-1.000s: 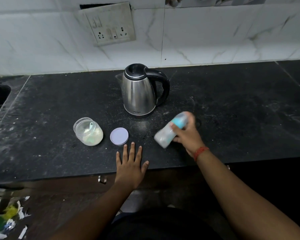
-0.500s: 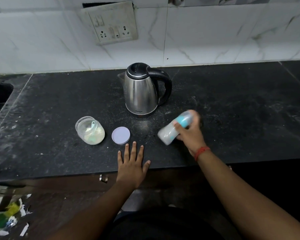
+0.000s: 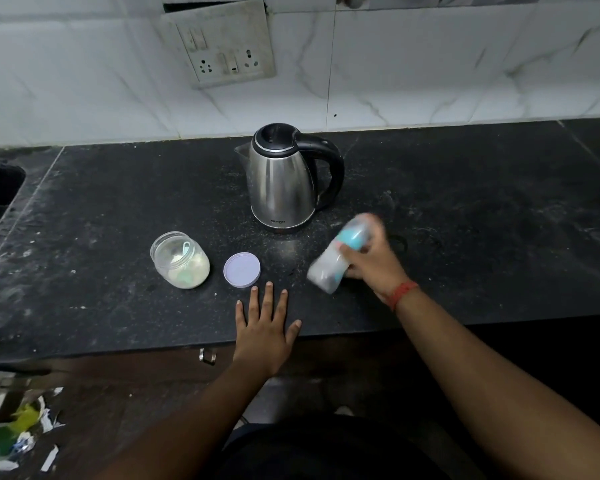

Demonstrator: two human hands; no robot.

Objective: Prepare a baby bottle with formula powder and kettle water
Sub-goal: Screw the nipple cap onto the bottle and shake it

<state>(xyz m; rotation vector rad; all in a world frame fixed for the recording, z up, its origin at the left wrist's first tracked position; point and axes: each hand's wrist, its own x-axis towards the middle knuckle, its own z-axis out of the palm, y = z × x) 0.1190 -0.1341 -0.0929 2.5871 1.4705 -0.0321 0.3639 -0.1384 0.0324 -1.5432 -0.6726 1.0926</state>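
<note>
- Shaking is what I'm watching: the right hand [image 3: 373,263] grips the clear plastic baby bottle with the teal collar [image 3: 336,259], fingers wrapped round its middle, and both bottle and fingers are smeared with motion blur.
- Compared with a second ago, the bottle sits in nearly the same spot, to the right of and in front of the steel electric kettle with the black handle [image 3: 286,178], tilted with its teal top toward the kettle side and its base toward me. Only its angle and blur differ from frame to frame, so I read this as a back-and-forth shake, not a carry.
- I judge the cap is on, since nothing spills at that tilt. Cloudy white contents show through the wall.
- The left hand [image 3: 265,325] has not budged: flat on the front edge of the black stone countertop [image 3: 101,209], fingers straight and spread, holding nothing.
- The clear round jar of pale formula powder [image 3: 180,259] stands open, a small scoop inside, its lilac round lid [image 3: 241,270] lying flat just beside it; neither has moved.
- My read: powder and water are already in, and mixing is the step in hand, so the task looks close to finished. The jar remains to be lidded.
</note>
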